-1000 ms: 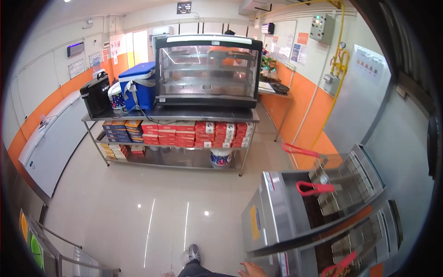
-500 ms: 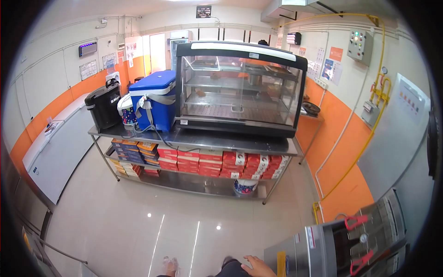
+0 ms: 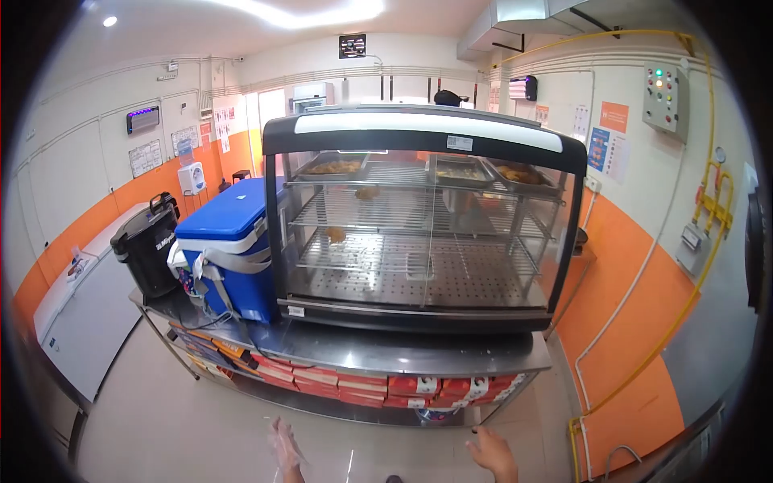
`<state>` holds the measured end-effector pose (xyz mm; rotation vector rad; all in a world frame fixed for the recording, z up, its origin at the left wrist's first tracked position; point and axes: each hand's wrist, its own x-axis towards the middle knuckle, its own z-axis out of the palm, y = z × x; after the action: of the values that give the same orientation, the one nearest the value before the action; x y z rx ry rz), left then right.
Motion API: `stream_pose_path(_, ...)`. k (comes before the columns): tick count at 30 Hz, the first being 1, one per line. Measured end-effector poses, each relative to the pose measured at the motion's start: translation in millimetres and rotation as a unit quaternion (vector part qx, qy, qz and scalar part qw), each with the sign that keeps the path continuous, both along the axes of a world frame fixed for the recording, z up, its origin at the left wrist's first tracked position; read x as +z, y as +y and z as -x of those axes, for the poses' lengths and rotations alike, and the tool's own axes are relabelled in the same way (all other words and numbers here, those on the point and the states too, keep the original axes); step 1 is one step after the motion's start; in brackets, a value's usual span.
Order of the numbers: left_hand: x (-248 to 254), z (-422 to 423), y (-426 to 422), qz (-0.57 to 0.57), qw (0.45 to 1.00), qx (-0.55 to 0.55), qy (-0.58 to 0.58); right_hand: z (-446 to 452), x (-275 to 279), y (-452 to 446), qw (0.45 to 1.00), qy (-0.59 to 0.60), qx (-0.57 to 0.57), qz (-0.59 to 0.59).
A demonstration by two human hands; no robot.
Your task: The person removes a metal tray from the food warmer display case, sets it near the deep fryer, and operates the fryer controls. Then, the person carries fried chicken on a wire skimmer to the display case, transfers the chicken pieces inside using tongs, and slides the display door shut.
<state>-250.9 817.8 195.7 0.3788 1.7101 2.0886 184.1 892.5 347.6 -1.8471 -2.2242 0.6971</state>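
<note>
I'm facing a steel surface [image 3: 419,354] where a glass display case [image 3: 427,317] is sitting, with a blue cooler [image 3: 221,216] and a black container [image 3: 150,256] standing left of it. Red boxes [image 3: 362,389] are sitting underneath, and orange-and-white walls [image 3: 628,282] are wrapping round the room. Down low over the floor [image 3: 193,427], my left hand [image 3: 285,451] is pointing up, fingers loosely spread in a clear-looking glove [image 3: 282,437]; my right hand [image 3: 493,455] is hanging in front of the boxes, fingers half-curled and apart.
</note>
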Motion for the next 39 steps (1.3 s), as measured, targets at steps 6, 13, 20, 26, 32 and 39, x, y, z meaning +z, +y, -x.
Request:
stream_pose_path(6,194,43,145,-0.075,0.984,-0.097,0.126,38,31,109,0.987,0.125,0.056,-0.080)
stream_pose_path(13,281,65,281,-0.075,0.969,-0.034,0.232,30,-9,173,0.987,0.150,-0.065,-0.010)
stream_pose_path(20,308,72,364,0.125,0.871,0.160,0.447,-43,66,283,0.851,0.102,-0.367,-0.361)
stream_pose_path(26,280,101,385,0.125,0.824,0.207,0.513,-96,111,413,0.766,0.251,-0.391,-0.445)
stream_pose_path(32,287,94,388,0.127,0.828,0.226,0.498,-127,100,459,0.679,0.140,-0.427,-0.581)
stream_pose_path(39,263,128,391,0.004,0.915,0.177,0.363,-95,123,460,0.678,0.196,-0.459,-0.539)
